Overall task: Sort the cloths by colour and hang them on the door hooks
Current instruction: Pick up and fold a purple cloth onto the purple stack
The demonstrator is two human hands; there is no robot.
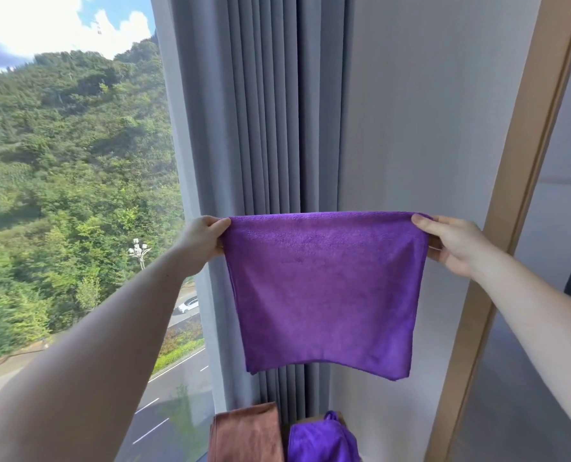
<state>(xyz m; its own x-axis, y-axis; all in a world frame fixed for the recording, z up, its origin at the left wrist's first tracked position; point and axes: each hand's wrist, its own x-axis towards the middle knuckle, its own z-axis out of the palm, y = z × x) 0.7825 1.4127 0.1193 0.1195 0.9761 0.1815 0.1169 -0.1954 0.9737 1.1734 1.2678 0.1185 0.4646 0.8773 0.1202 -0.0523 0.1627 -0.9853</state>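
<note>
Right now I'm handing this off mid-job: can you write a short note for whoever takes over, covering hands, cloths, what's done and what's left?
Left hand pinches the top left corner of the held purple cloth. Right hand pinches its top right corner, so it hangs spread in front of the grey curtain.
At the bottom of the view are a brown cloth and, right of it, a second purple cloth.
Done: no cloth seen hung; no hooks in view.
Left: hang the held cloth, then the other two, by colour.

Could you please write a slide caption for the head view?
Left hand and right hand hold a purple cloth stretched out before a grey curtain.
</note>
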